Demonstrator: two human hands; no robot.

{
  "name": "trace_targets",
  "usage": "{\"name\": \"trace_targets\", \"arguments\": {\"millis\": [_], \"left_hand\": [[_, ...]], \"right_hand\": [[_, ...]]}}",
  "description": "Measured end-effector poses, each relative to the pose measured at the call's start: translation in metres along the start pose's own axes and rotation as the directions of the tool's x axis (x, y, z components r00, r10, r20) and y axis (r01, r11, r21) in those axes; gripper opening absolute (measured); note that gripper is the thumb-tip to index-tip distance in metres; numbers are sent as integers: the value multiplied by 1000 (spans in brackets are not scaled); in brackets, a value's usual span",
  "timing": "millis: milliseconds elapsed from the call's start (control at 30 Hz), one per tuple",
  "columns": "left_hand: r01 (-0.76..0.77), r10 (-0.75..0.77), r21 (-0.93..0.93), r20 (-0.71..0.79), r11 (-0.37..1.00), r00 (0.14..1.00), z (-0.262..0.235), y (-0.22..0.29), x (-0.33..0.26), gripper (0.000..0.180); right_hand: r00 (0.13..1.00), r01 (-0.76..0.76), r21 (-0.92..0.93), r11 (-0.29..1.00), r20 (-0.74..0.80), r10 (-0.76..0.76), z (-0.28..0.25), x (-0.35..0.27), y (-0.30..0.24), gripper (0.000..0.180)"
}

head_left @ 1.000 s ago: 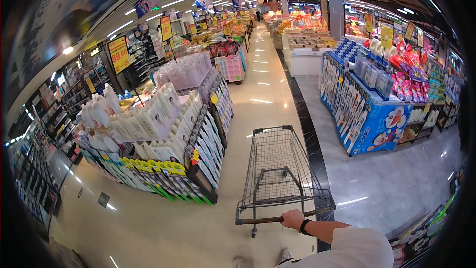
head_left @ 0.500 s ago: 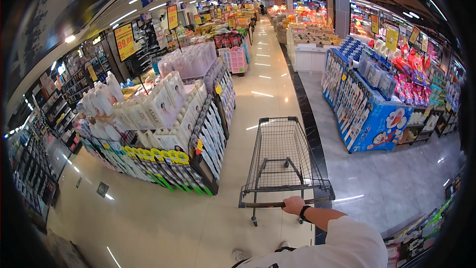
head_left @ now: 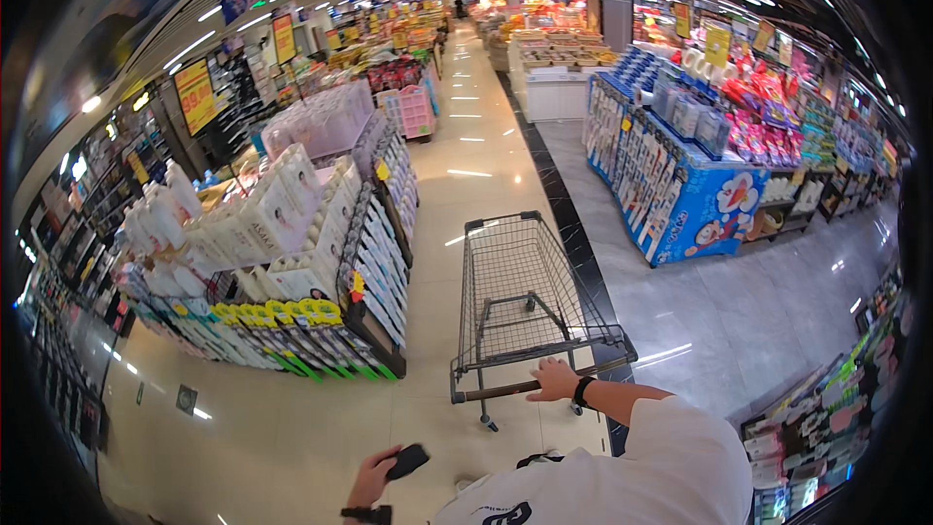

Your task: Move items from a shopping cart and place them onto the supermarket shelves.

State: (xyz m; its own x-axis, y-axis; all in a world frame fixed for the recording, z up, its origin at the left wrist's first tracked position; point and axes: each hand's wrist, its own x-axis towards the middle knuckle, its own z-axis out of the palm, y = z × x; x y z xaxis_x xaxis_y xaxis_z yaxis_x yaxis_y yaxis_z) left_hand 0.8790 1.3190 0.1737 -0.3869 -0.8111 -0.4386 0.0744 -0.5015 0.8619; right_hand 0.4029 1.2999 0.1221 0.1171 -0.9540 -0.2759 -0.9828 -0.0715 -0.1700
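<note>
A grey wire shopping cart (head_left: pixel 530 282) stands in front of me on the tiled floor, its bare mesh showing the floor through it. My right hand (head_left: pixel 554 380), with a black band at the wrist, lies on the cart's handlebar (head_left: pixel 496 392). Its fingers look stretched out and apart over the bar rather than wrapped round it. Low in the picture, left of the handlebar, my left hand (head_left: pixel 371 478) is closed on a small black object (head_left: pixel 406 462), whose exact kind I cannot make out. This wrist wears a dark band too.
To the left stands a display island (head_left: pixel 292 277) of white bottles and hanging packs. A blue display stand (head_left: pixel 705 219) is on the right, beyond a dark floor strip (head_left: pixel 554 180). Shelves of packages (head_left: pixel 826 418) line the lower right. Ahead, a white counter (head_left: pixel 556 97) borders the aisle.
My left hand has come into view with the black object. My right hand has loosened from its wrapped hold on the handlebar. The view has swung right, so the surroundings sit further left.
</note>
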Motion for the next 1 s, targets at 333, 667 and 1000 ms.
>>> {"name": "trace_targets", "arguments": {"millis": [333, 667, 1000], "left_hand": [[105, 4, -237, 420, 966, 908, 153, 20, 116, 37], [330, -9, -536, 515, 777, 857, 178, 28, 106, 41], [289, -16, -562, 439, 775, 898, 169, 9, 120, 31]], "right_hand": [[728, 628, 153, 763, -462, -507, -101, -37, -121, 69], [794, 449, 407, 795, -589, -147, -98, -56, -125, 60], [738, 469, 402, 786, -668, -99, -86, -39, -143, 61]]}}
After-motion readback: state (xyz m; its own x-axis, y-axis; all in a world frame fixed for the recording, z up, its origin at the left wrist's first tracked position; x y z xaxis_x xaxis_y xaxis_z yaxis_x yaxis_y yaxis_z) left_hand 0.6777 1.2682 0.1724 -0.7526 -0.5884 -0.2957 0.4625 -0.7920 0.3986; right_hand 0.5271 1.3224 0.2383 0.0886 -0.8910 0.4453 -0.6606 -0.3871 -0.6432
